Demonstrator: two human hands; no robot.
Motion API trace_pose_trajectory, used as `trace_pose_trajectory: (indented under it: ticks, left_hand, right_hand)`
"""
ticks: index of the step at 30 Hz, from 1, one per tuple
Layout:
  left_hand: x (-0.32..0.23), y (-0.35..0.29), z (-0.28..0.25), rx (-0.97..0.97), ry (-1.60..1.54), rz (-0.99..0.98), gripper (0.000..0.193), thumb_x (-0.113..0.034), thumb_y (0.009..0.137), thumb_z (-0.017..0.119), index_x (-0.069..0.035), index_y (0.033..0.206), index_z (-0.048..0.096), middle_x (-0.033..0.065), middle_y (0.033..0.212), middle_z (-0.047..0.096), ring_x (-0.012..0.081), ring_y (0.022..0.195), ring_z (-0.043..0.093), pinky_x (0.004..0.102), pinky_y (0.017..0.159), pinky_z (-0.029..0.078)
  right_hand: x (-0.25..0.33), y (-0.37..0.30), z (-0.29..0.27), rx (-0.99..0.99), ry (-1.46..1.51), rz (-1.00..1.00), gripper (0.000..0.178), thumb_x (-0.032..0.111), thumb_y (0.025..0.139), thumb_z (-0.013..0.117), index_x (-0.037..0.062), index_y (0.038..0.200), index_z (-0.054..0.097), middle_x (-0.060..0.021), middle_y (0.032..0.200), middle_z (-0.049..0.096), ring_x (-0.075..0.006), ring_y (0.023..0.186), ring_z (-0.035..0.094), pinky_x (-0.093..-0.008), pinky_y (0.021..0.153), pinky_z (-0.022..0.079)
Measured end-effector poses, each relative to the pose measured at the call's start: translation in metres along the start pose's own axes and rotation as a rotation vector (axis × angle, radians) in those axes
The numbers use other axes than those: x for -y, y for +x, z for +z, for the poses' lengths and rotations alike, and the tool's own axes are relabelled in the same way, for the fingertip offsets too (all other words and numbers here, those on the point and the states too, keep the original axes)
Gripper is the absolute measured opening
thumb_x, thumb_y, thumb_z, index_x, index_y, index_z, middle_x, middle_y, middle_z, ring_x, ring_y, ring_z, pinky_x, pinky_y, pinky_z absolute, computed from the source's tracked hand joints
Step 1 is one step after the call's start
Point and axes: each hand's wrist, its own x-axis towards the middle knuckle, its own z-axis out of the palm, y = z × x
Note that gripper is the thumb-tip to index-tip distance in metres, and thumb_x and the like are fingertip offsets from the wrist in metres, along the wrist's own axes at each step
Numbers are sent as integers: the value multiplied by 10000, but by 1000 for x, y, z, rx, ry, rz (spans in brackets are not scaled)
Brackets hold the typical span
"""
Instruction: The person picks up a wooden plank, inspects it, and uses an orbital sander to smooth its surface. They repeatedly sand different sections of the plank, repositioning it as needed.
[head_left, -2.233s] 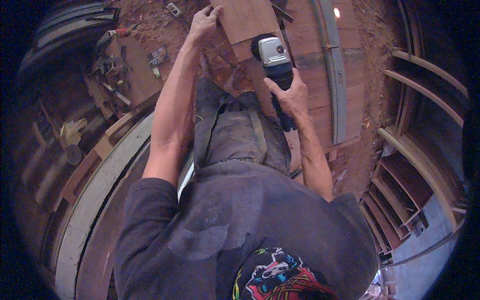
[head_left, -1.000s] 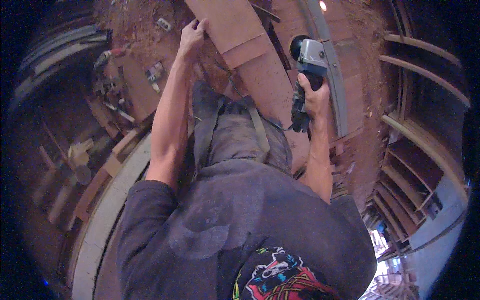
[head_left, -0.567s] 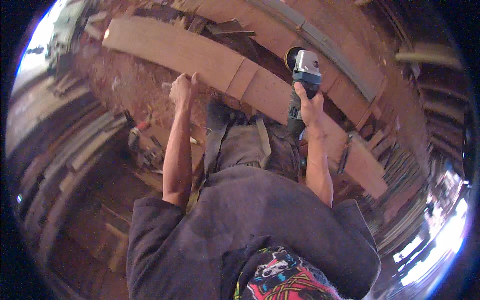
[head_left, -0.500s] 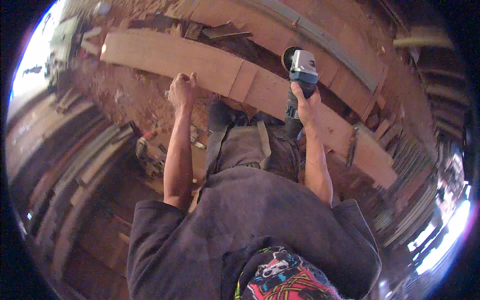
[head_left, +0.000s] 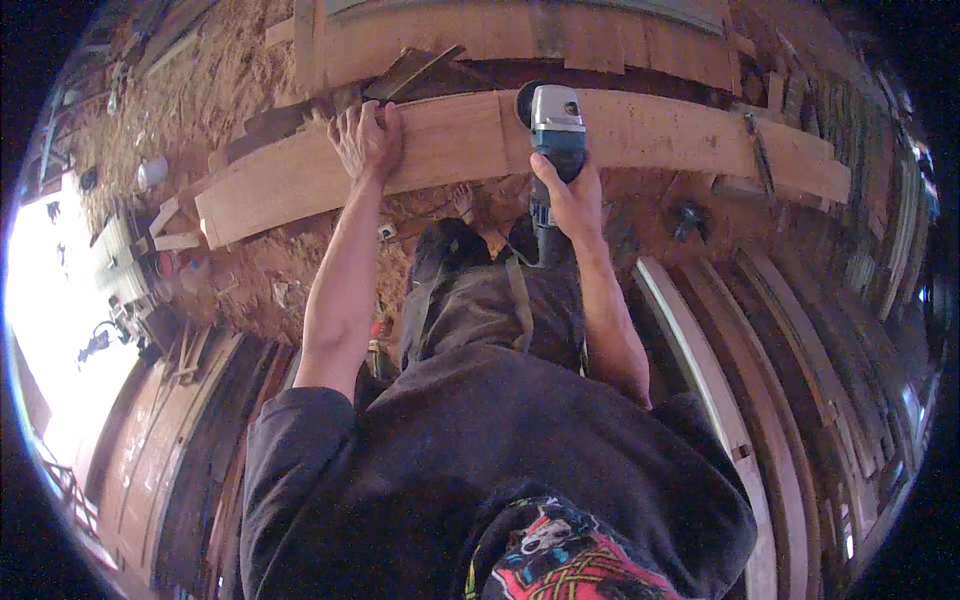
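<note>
"Holding what, down there?"

"The right hand [head_left: 577, 203] is wrapped round a silver-and-dark power tool [head_left: 557, 122], its disc end over the middle of a long wooden board [head_left: 680, 135]. The left hand [head_left: 366, 142], fingers parted, lies over the same board; whether it presses down, I can't tell."

"And the room?"

"Reddish floor [head_left: 238, 268] strewn with scraps [head_left: 284, 293], shavings [head_left: 215, 75] spread towards the upper left, long planks [head_left: 703, 370] lying in rows at either side, a bright opening [head_left: 45, 280] far left."

plank [head_left: 440, 145]: wood, smooth, matt | power tool [head_left: 560, 145]: metal-look head, plastic-look body | shirt [head_left: 480, 430]: matt cloth
</note>
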Motion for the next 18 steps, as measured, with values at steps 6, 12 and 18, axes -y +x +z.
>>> trace_pose_trajectory:
  ticks: [6, 12, 18]
  left_hand:
    - [-15, 0, -13, 45, 3, -63, 403, -480, 996, 570, -125, 1111, 723, 116, 1144, 694, 310, 1192, 598, 502, 1168, 294]
    - [-12, -11, -13, 62, 13, -51, 390, -490, 1002, 571, -144, 1091, 728, 99, 1154, 695, 313, 1202, 590, 505, 1164, 298]
    - [-13, -19, -7, 29, -10, -55, 371, -450, 965, 599, -112, 1023, 739, 132, 1101, 686, 328, 1159, 597, 505, 1122, 323]
  right_hand:
    - [10, -8, 8, -61, -88, -2, 461, 324, 888, 830, 2, 1145, 622, -64, 877, 687, -136, 643, 652, -324, 553, 535]
    - [18, -9, 8, -32, -174, 45, 484, 369, 881, 823, -2, 1128, 635, -61, 885, 691, -145, 666, 653, -332, 597, 544]
    - [14, -11, 11, -34, -192, 67, 500, 402, 874, 821, 9, 1132, 649, -62, 885, 693, -160, 730, 666, -340, 650, 547]
